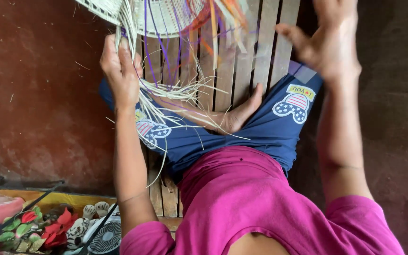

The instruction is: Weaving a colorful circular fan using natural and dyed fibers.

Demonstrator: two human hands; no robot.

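Woven basket [161,16] judged light, springy; loose straw strands [166,92] thin, brittle, best gathered near weave; strands clamped in left hand [120,71]; right hand [329,40] spread, empty.

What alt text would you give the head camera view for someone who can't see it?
The left hand grips pale straw strands trailing from a woven piece; the right hand is raised, fingers spread. The person sits on a wooden slat platform.
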